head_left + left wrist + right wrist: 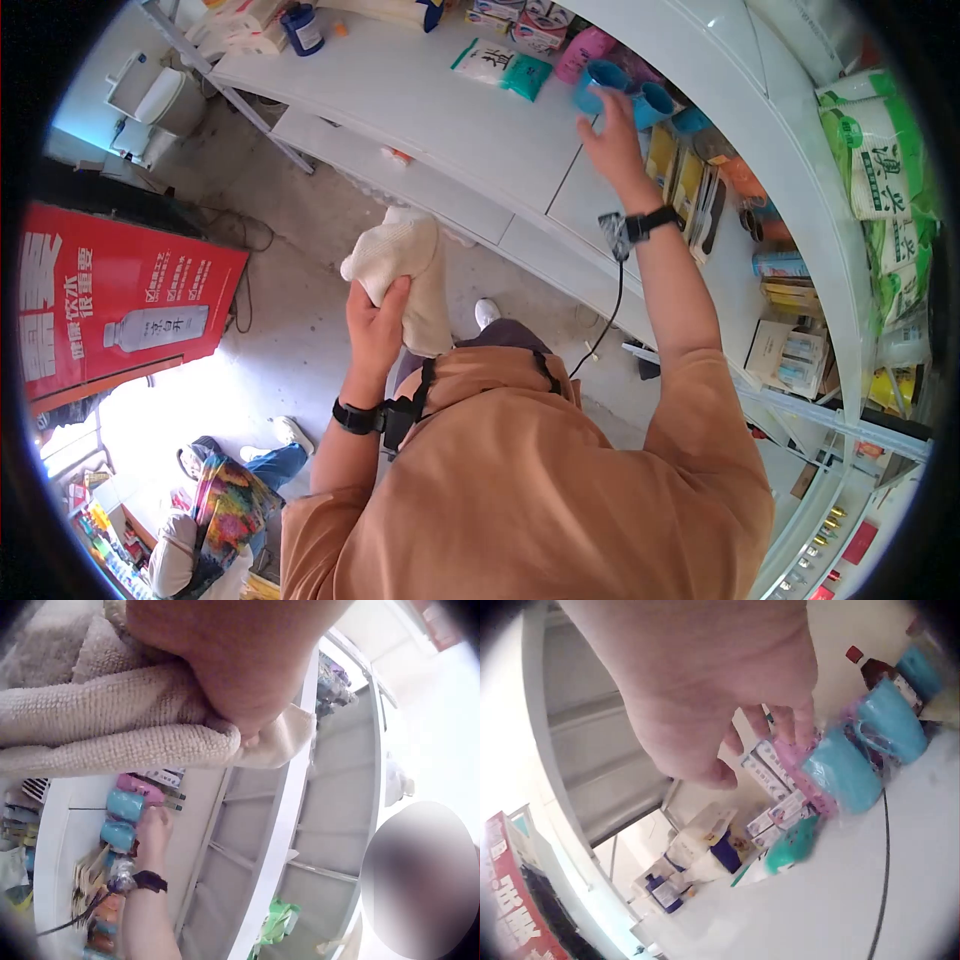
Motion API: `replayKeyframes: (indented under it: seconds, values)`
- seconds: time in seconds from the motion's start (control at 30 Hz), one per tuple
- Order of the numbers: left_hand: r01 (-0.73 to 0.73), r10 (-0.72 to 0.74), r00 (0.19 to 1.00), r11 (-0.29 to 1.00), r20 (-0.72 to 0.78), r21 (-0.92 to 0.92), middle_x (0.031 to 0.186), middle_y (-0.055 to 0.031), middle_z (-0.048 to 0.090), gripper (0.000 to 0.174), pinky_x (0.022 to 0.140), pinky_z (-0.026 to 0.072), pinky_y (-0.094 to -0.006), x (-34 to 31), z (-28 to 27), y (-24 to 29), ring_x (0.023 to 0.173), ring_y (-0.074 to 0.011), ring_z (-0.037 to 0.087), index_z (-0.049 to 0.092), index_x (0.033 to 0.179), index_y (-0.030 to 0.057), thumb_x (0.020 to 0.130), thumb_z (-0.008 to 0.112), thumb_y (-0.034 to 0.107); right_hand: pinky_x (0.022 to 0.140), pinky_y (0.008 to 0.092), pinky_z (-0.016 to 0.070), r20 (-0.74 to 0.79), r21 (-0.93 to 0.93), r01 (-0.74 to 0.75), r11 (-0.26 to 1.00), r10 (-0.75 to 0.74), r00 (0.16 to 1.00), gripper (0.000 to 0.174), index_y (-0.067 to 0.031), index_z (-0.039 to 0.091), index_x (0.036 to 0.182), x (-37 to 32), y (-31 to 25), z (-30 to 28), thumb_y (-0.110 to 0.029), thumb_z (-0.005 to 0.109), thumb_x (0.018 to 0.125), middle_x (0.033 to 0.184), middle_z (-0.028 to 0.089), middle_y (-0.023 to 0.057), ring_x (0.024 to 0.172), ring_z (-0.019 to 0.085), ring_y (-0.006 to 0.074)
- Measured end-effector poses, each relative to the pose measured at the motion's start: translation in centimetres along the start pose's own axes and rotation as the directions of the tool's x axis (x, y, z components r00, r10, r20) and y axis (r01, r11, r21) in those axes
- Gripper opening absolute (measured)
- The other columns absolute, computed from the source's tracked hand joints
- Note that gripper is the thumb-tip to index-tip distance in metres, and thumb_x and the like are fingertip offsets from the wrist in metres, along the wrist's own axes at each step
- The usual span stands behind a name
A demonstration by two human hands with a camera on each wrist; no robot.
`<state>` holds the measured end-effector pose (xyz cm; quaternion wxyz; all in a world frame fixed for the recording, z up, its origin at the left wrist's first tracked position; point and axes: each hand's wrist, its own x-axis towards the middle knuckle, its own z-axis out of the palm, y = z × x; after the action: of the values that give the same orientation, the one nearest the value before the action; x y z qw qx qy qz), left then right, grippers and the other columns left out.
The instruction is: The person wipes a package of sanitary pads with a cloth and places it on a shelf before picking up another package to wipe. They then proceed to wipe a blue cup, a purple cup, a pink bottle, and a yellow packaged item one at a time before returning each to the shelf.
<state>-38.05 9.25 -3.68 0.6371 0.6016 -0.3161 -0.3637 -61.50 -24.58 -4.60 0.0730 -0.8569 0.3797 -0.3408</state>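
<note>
A folded cream cloth [425,265] is pinched between the thumb and fingers of the left hand [375,325]; the left wrist view shows its ribbed folds [112,712] under the hand [232,660]. The right hand [612,145] reaches over the shelf beside two blue cups [603,78]. In the right wrist view the fingers of that hand [712,690] are spread and slightly bent, holding nothing, above a plastic-wrapped blue cup [844,776]. Another blue cup [892,724] with a handle stands behind. Whether a fingertip touches the wrapped cup cannot be told.
On the white shelf [400,80] lie a green-and-white packet [503,68], a pink packet [585,52], small boxes and a dark blue bottle [302,30]. Yellow packets [680,180] stand nearer the body. A red box [130,300] is at the left; a person crouches lower left.
</note>
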Motion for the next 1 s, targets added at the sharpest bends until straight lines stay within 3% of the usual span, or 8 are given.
replayKeyframes:
  seconds: [0.1,0.2,0.3,0.37,0.53,0.7,0.8,1.0]
  values:
    - [-0.003,0.004,0.999,1.0,-0.054,0.017,0.114,-0.0073,0.064,0.031,0.09,0.0462,-0.0302,-1.4,-1.6,-0.5,0.103,-0.0148,0.058,0.057,0.12,-0.0022,0.092,0.062,0.01,0.103,0.0463,0.0392,-0.138,-0.155,0.079,0.985,-0.101,0.985,0.054,-0.0043,0.051,0.126,4.3,2.9,1.1,-0.022,0.07,0.078,0.128,0.051,0.0233,0.122,0.047,0.04]
    - [-0.027,0.025,0.992,1.0,-0.126,-0.013,0.114,-0.0076,0.063,0.032,0.09,0.046,-0.0303,-3.0,-4.2,-0.9,0.103,-0.0151,0.058,0.056,0.121,-0.0019,0.092,0.062,0.01,0.106,0.0468,0.0351,-0.2,-0.289,-0.007,0.957,-0.053,0.978,0.059,-0.0039,0.05,0.127,7.8,4.2,1.3,-0.018,0.074,0.075,0.128,0.052,0.0227,0.122,0.046,0.0396]
    - [0.016,-0.009,0.978,0.999,-0.208,0.032,0.115,-0.0081,0.062,0.034,0.091,0.0451,-0.0307,-4.3,-7.2,-0.5,0.105,-0.0156,0.057,0.054,0.123,-0.002,0.093,0.062,0.011,0.107,0.0468,0.034,-0.195,-0.359,-0.197,0.912,0.133,0.972,0.066,-0.0032,0.048,0.131,10.8,5.0,1.0,-0.024,0.075,0.074,0.132,0.05,0.0246,0.125,0.044,0.0412]
    - [0.014,0.002,0.953,0.999,-0.304,0.051,0.116,-0.0084,0.062,0.034,0.092,0.0448,-0.0308,-4.9,-8.0,-0.4,0.105,-0.0158,0.057,0.054,0.124,-0.0022,0.093,0.061,0.012,0.108,0.0459,0.0339,-0.057,-0.366,-0.253,0.896,0.25,0.967,0.068,-0.0028,0.046,0.135,12.0,5.3,1.1,-0.027,0.073,0.077,0.136,0.048,0.0248,0.128,0.043,0.042]
    - [0.042,-0.001,0.894,0.996,-0.447,0.083,0.116,-0.0093,0.062,0.035,0.093,0.0443,-0.031,-5.9,-8.6,-1.5,0.105,-0.0165,0.057,0.054,0.124,-0.0031,0.095,0.06,0.015,0.107,0.045,0.036,-0.025,-0.487,-0.141,0.862,0.148,0.989,0.065,-0.0028,0.047,0.135,13.0,6.2,2.8,-0.025,0.071,0.079,0.136,0.048,0.0248,0.127,0.045,0.0408]
    - [0.061,-0.027,0.897,0.996,-0.442,0.063,0.115,-0.0083,0.062,0.034,0.092,0.0447,-0.0304,-6.3,-7.6,-2.0,0.104,-0.0154,0.057,0.055,0.123,-0.003,0.094,0.061,0.015,0.101,0.0446,0.0421,-0.077,-0.489,-0.133,0.862,0.109,0.991,0.059,-0.0047,0.05,0.132,13.6,7.6,3.8,-0.018,0.071,0.078,0.129,0.054,0.0211,0.121,0.051,0.038]
    - [0.066,-0.039,0.903,0.997,-0.429,0.049,0.113,-0.0078,0.063,0.034,0.09,0.0454,-0.0299,-6.1,-6.9,-2.3,0.102,-0.0146,0.057,0.055,0.122,-0.0029,0.094,0.061,0.015,0.096,0.0441,0.0454,-0.066,-0.459,-0.043,0.888,0.015,0.998,0.052,-0.0078,0.054,0.128,14.5,10.0,4.7,-0.01,0.069,0.078,0.121,0.06,0.0171,0.116,0.055,0.035]
    - [0.063,-0.036,0.923,0.996,-0.384,0.059,0.113,-0.0076,0.063,0.034,0.09,0.0456,-0.0298,-5.7,-5.8,-2.1,0.102,-0.0143,0.057,0.056,0.122,-0.0021,0.094,0.061,0.016,0.097,0.0433,0.0446,-0.047,-0.446,0.033,0.895,-0.061,0.997,0.046,-0.0059,0.055,0.126,13.8,9.2,4.0,-0.012,0.067,0.082,0.121,0.059,0.019,0.114,0.055,0.036]
